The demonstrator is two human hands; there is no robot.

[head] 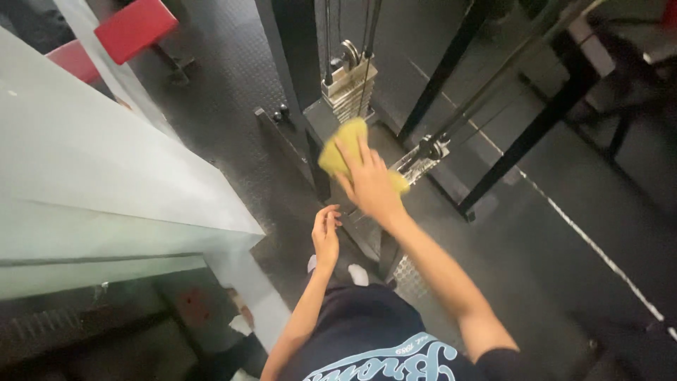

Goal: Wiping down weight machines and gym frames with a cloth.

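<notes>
My right hand (369, 185) presses a yellow cloth (341, 144) flat against the dark frame of a cable weight machine (315, 118), just below its metal weight stack (348, 90). The fingers lie spread over the cloth. Lower down, my left hand (325, 233) hangs free beside the machine's frame with its fingers loosely curled and nothing in it. Both arms reach out from my dark shirt at the bottom of the view.
A pale slanted panel (106, 169) fills the left side. Red padded bench parts (134, 27) stand at the top left. Black steel bars (536, 127) of the machine cross the right, over dark rubber flooring (585, 212) with a white line.
</notes>
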